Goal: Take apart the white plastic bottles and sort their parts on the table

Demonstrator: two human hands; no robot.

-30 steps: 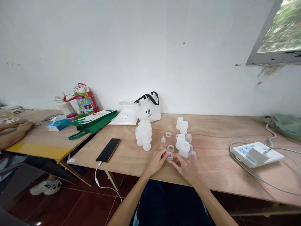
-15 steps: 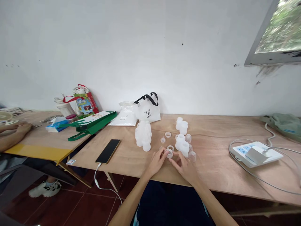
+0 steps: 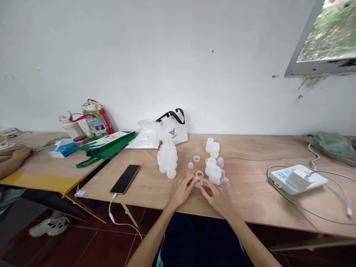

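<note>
A translucent screw ring, like a baby-bottle collar, is held just above the table's near edge. My left hand pinches it from the left, and my right hand has its fingertips on its right side. Fingers partly hide the ring. Just behind it lies another ring, with a third ring farther back. A clear bottle nipple stands left of that one. To the right are small white bottles and clear dome caps. Several white bottles are clustered at left.
A phone on a cable lies left; a power strip with cords sits right. Behind are a white tote bag, a plastic package and a green bag. Another person's hand rests on the left table.
My right fingertips have come onto the held ring, which now sits flatter between both hands. The view has shifted slightly to the right.
</note>
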